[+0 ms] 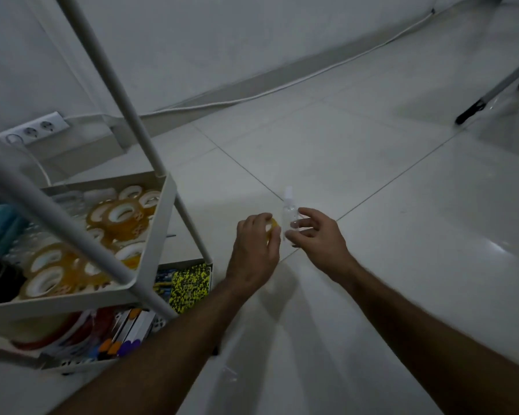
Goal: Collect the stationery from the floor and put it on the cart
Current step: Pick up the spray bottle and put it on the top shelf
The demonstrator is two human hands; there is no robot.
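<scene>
While both arms reach out over the pale tiled floor (402, 181), the small clear spray bottle (290, 211) stands upright just right of the cart (159, 223), its long axis vertical and its capped nozzle pointing up and away from the person. The right hand (319, 235) has its fingers loosely spread and curved around the bottle's lower part; the fingertips (295, 224) seem to touch it, though whether they truly grip it I cannot tell, since the picture is blurred there. The bottle's base is hidden behind those fingers, so it is unclear whether it rests on the floor. Between the bottle and the cart, the left hand (256, 250) curls its fingers round a yellowish roll of tape (272, 226), of which only an edge shows past the knuckles.

The cart's upper tray (158, 232) holds many amber rolls of clear tape (123, 212) lying flat with their white cores facing up, a few pale rolls at the far side, a teal thing and a dark thing at the edge furthest from the bottle. The lower tray (204, 262), nearer the floor, holds a yellow-and-black speckled notebook (189, 283), a row of coloured pens or markers (126, 344), and a red ring-shaped item; further details are too dim to name.

Beyond the cart, a white double socket (33, 130) sits on the wall, and a white cable (282, 88) runs along the skirting.
</scene>
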